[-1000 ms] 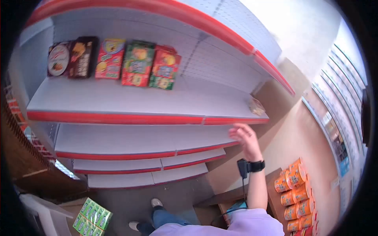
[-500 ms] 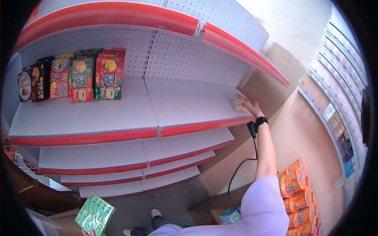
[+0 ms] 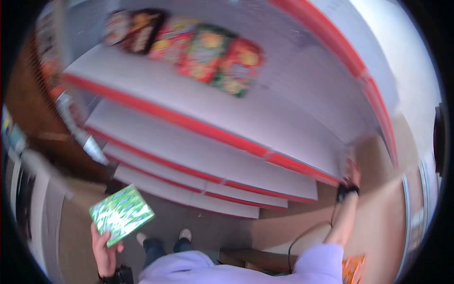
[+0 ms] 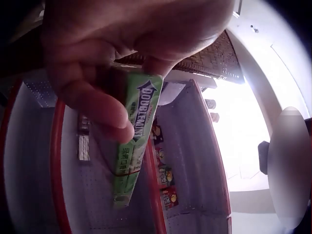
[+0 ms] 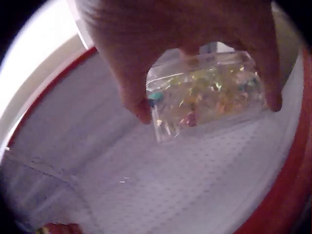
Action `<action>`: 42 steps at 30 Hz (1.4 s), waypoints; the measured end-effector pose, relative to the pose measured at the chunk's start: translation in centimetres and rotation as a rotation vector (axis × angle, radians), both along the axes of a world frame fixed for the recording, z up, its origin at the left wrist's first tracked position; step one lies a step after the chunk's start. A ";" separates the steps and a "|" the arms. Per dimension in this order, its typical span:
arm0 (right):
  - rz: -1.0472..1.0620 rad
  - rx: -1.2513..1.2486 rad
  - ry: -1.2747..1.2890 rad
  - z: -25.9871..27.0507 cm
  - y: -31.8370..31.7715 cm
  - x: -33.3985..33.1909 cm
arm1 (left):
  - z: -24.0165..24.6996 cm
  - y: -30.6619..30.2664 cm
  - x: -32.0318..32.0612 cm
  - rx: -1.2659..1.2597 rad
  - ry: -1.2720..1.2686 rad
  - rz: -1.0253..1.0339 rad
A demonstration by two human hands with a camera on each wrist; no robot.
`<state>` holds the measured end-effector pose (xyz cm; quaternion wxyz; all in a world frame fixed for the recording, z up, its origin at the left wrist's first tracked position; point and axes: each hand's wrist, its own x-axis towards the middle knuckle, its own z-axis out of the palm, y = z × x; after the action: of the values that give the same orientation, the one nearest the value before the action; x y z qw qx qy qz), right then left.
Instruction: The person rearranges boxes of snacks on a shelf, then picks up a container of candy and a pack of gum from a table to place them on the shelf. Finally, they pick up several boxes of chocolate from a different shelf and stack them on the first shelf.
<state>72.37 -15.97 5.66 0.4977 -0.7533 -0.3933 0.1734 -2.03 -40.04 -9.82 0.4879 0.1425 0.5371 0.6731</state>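
My left hand [image 3: 105,248] grips a flat green wrapped pack of Doublemint chewing gum [image 3: 122,215], held above the floor at the lower left. In the left wrist view, fingers and thumb pinch the gum's narrow lettered side, with a thin band around it. At the right end of the upper shelf [image 3: 302,142] is my right hand [image 3: 351,174], blurred in the head view. Seen from the right wrist, its thumb and fingers clasp opposite ends of a clear plastic box [image 5: 209,92] with small colourful pieces inside.
Several upright snack boxes [image 3: 203,52] stand on the left part of the upper shelf. Lower shelves with red edges [image 3: 213,179] lie beneath it. Orange tubs [image 3: 353,269] are at the lower right, and a cable [image 3: 302,232] trails from my right wrist.
My right hand has gone from mid-air to the clear box at the shelf's right end and grips it. My left hand has risen into view with the gum. The head view has tilted.
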 end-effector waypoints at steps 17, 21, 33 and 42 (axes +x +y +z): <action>1.237 -0.234 -0.166 -18.7 -2.5 -56.6 | -3.1 -5.5 -15.5 -0.081 -0.022 0.084; 1.021 0.014 -0.100 -24.9 7.0 -65.8 | -4.7 -7.0 -15.7 -0.080 -0.039 0.139; 0.280 -0.100 -0.562 -28.2 13.4 -74.0 | -4.5 -2.4 -16.4 -0.081 -0.082 0.061; 0.517 -0.246 -0.581 -29.5 11.4 -66.8 | -8.4 23.3 -20.3 0.067 0.048 -0.361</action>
<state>5.54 -4.60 -23.83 0.2117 -0.7011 -0.6705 0.1185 -22.29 -16.78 -18.23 0.5830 0.2688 0.4915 0.5884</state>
